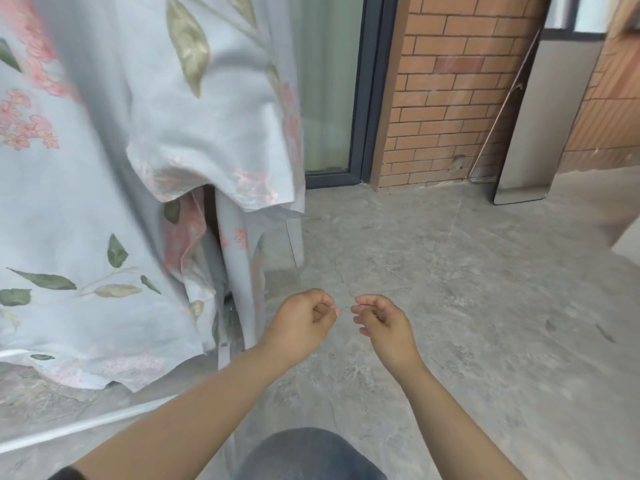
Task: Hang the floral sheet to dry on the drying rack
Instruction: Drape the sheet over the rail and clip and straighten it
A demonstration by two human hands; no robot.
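Note:
The floral sheet [104, 174], pale blue with pink flowers and green leaves, hangs in folds over the left half of the view, its hem just above the floor. A white bar of the drying rack [86, 426] shows below the hem at the lower left; the rest of the rack is hidden by the cloth. My left hand [301, 323] and my right hand [382, 322] hover side by side to the right of the sheet, over the floor. Both have loosely curled fingers, hold nothing and do not touch the sheet.
Grey stone floor [467, 289] spreads to the right. Behind stand a dark-framed glass door [329, 98], a red brick wall [450, 91], a thin metal rod [498, 112] leaning on it, and a grey panel [540, 133] standing upright.

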